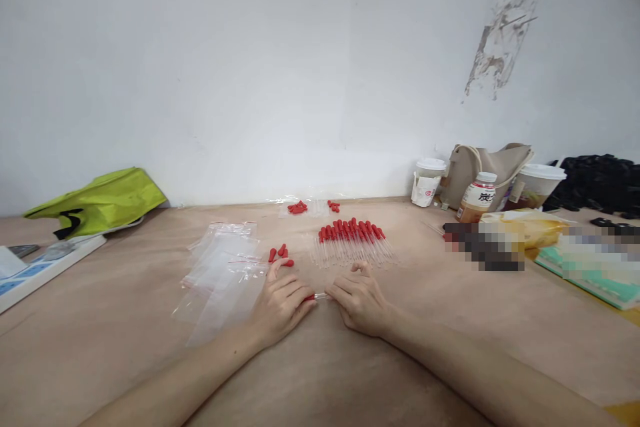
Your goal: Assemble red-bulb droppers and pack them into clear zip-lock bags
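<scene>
Between the fingertips of my left hand [283,300] is a red rubber bulb [311,297], mostly hidden by the fingers. My right hand [361,299] pinches a clear dropper tube [321,295], which meets the bulb in the gap between both hands. Just beyond my left hand lie several loose red bulbs [282,251]. A row of clear droppers with red bulbs [353,232] is spread out beyond my right hand, tips toward me. Clear zip bags [220,280] lie in an overlapping pile left of my left hand.
Against the wall, more red bulbs [297,207] lie on clear plastic. A power strip [55,267] and a yellow-green bag [110,197] are at left. On the right stand a paper cup [427,183], a drink bottle [479,197], a beige bag [457,173] and another lidded cup [537,185].
</scene>
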{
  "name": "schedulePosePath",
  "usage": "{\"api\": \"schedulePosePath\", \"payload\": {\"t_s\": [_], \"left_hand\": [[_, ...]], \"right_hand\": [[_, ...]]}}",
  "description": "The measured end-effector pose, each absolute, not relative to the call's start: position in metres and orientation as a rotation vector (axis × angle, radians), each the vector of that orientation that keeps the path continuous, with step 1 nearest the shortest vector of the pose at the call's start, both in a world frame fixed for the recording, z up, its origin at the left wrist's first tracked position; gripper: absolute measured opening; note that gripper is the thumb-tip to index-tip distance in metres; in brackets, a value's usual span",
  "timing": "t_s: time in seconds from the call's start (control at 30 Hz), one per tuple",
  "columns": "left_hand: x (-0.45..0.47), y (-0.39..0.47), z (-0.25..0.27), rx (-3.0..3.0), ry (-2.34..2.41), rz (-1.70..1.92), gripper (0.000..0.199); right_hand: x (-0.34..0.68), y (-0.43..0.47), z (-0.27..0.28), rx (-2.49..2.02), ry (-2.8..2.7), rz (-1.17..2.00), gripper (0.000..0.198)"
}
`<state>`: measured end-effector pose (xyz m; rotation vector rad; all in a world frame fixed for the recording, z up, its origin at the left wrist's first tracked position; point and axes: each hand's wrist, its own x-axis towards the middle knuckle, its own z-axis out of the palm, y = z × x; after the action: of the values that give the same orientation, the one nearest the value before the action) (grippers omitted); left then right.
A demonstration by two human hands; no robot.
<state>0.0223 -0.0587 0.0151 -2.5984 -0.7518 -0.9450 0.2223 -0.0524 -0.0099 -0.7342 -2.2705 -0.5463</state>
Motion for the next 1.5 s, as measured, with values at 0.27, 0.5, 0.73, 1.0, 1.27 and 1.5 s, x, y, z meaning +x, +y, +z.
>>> {"api": "schedulePosePath", "payload": {"t_s": [0.27, 0.5, 0.73, 1.0, 1.27, 1.5], "left_hand": [[0.021, -0.056, 0.018, -2.602, -0.792, -0.897, 0.014], [0.012, -0.051, 0.016, -2.598, -0.959, -0.877, 0.015], [0.003, -0.045, 0.008, -2.521, -1.173, -0.858, 0.024], [0.003, -0.044, 0.007, -2.575, -1.194, -0.812, 0.013], [0.003, -0.043, 0.007, -2.591, -1.192, -0.800, 0.013], [0.003, -0.044, 0.008, -2.572, -1.201, -0.806, 0.012]], "right_hand": [[0.218, -0.054, -0.008, -0.855, -2.277, -0.366, 0.019], [0.225, -0.053, 0.005, -0.961, -2.361, -0.484, 0.019], [0.245, -0.029, 0.023, -1.603, -1.910, -0.057, 0.025], [0.222, 0.020, 0.033, -1.895, -1.706, 0.053, 0.030], [0.198, 0.040, 0.020, -2.014, -1.800, -0.087, 0.029], [0.199, 0.034, 0.020, -1.935, -1.811, -0.155, 0.027]]}}
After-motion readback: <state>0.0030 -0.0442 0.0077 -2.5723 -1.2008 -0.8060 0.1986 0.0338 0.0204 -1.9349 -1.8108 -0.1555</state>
